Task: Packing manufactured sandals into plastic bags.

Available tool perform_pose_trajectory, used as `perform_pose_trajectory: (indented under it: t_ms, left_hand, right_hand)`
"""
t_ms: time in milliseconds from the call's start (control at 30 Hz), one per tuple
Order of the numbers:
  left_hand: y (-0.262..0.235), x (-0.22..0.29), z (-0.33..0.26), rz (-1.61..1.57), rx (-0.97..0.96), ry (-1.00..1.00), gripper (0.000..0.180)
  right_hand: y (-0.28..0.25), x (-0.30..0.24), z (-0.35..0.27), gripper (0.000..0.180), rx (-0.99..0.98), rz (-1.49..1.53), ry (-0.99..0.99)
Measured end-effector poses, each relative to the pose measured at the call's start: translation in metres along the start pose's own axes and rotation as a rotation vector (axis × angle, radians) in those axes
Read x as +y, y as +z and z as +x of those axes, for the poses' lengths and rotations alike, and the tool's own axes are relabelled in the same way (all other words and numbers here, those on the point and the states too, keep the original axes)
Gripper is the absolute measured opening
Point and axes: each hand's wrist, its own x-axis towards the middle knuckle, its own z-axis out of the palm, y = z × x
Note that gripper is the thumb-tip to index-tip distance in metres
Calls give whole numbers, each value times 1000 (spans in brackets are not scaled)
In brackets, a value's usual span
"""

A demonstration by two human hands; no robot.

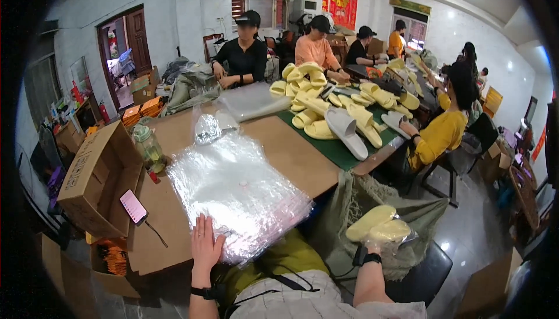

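Observation:
My left hand (205, 242) lies flat, fingers stretched, on the near left edge of a stack of clear plastic bags (239, 185). Off to the right, my right hand (371, 247) grips a pair of yellow slippers (378, 224) in a clear bag; its fingers are mostly hidden by them. The pair is held over an olive woven sack (335, 226) beside the table. Farther back on the table is a heap of yellow slippers (305, 86), with a grey slipper (346, 131) in front.
An open cardboard box (96, 182), a phone (134, 207) with a strap and a clear bottle (148, 147) are on the table's left side. A black chair seat (422, 272) is by my right arm. Several co-workers sit around the far table, one in a yellow top (439, 127).

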Motion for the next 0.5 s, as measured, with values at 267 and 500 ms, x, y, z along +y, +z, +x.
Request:
perform_pose_trajectory:
  t_ms: [267,500]
  left_hand:
    - [1,-7,-5,48,-9,-33,71]
    - [4,-3,1,53,-58,-49,73]
  right_hand:
    - [34,1,7,47,-257,-78,-33]
    - [166,100,20,53,-255,88,-21]
